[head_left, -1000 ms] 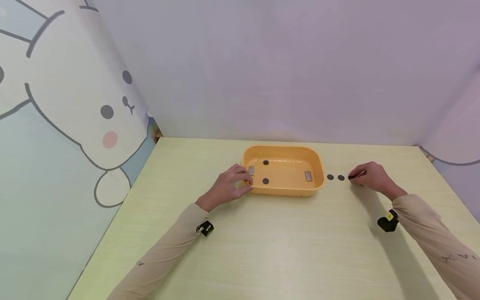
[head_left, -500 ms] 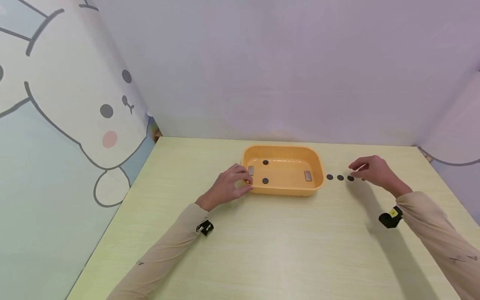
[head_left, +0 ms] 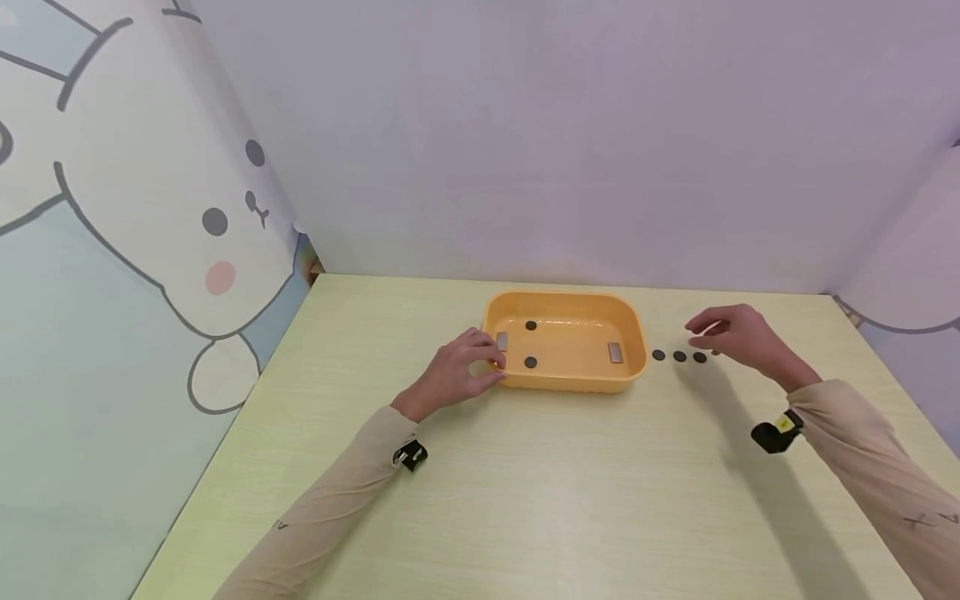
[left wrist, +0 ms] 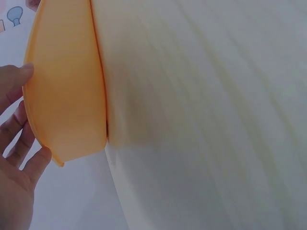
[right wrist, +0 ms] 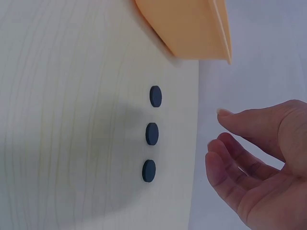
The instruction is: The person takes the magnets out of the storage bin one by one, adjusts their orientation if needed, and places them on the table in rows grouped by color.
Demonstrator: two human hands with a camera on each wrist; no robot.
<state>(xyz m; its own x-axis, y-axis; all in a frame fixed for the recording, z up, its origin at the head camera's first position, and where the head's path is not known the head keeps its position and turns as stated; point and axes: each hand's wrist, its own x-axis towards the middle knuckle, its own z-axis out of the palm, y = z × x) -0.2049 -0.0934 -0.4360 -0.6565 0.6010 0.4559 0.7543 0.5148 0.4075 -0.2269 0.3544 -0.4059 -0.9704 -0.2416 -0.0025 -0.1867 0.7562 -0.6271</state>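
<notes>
A yellow-orange plastic tray [head_left: 570, 383] stands on the table, with my left hand [head_left: 463, 367] at its near left corner. In the left wrist view the thumb and fingers of that hand grip the rim. To the right of the tray, three small black discs lie spaced in a row: a near one [head_left: 658, 355], a middle one [head_left: 679, 357] and a far right one [head_left: 700, 357]. My right hand [head_left: 738, 337] hovers over the row's right end, fingers loosely bent and holding nothing. The right wrist view shows a gap between its thumb [right wrist: 249, 122] and fingers.
Inside the tray lie two more dark discs, one at the back [head_left: 531, 326] and one in front [head_left: 531, 362]. A silvery rectangular piece [head_left: 615, 352] sits at its right end, another [head_left: 502, 342] at its left. A pale wall [head_left: 555, 167] rises behind the table [head_left: 555, 483].
My right hand has let go of the rightmost disc, leaving it on the table in line with the others, then risen and shifted slightly left. The left hand has stayed at the tray.
</notes>
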